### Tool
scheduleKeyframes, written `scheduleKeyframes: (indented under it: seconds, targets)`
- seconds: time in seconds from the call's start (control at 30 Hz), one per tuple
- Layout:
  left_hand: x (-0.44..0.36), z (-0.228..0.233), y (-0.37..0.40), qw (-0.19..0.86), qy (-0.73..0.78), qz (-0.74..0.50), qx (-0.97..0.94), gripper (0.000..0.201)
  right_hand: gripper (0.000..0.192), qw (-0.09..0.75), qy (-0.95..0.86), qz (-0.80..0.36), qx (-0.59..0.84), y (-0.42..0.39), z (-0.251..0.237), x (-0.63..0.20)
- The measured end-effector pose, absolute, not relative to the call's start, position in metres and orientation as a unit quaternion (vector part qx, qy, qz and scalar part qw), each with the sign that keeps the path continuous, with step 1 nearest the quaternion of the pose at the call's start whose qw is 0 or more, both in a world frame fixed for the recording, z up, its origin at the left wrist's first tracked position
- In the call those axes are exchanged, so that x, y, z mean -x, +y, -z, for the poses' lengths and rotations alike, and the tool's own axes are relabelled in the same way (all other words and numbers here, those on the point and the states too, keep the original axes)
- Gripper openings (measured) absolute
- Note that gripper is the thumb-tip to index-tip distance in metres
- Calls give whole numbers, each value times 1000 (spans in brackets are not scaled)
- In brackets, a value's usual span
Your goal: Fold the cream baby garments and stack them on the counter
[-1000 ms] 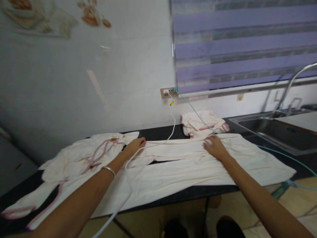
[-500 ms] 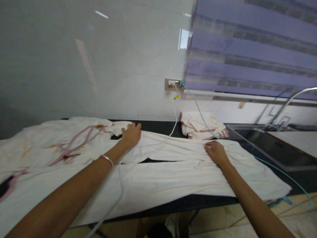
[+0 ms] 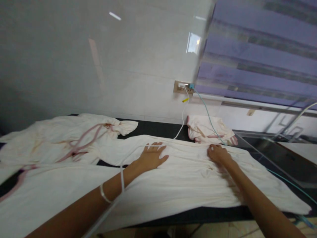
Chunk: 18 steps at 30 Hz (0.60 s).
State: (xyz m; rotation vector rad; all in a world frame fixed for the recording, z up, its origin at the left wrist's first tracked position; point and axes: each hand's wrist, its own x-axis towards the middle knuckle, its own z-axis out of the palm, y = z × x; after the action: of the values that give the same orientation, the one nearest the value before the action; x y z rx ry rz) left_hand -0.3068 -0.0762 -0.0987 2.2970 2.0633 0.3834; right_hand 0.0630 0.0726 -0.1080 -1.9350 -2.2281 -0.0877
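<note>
A long white garment [image 3: 183,185], which looks like trousers with two legs, lies stretched along the dark counter. My left hand [image 3: 154,156] rests flat on its upper leg, fingers spread. Farther right, my right hand [image 3: 218,154] is closed on the cloth near the garment's far edge, where the fabric gathers in small folds; its fingertips are partly hidden. A white cord [image 3: 122,175] runs across my left forearm and the fabric. To the left lies a crumpled white garment with pink trim [image 3: 59,135].
A folded white cloth with pink edging [image 3: 210,127] sits at the back of the counter [image 3: 158,127]. White and green cables lead from a wall socket [image 3: 183,87]. At right are a sink [image 3: 277,155] and a tap [image 3: 294,122]. A purple striped blind [image 3: 257,59] hangs above.
My left hand has left the garment's far edge, moving right and nearer me, and now lies flat with spread fingers. The upper leg lies smoother. My right hand stays on the cloth.
</note>
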Motion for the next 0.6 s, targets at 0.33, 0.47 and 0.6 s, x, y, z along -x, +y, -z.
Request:
scheduleKeyframes:
  seconds: [0.33, 0.47, 0.6]
  targets:
    - [312, 99, -105, 37, 682, -98, -724, 85, 76, 188, -685, 37, 703, 58, 135, -47]
    - [335, 104, -92, -19, 696, -125, -707, 62, 83, 202, -682, 27, 703, 56, 132, -47]
    - [388, 101, -79, -72, 738, -114, -661, 52, 69, 220, -672, 27, 707, 54, 128, -44]
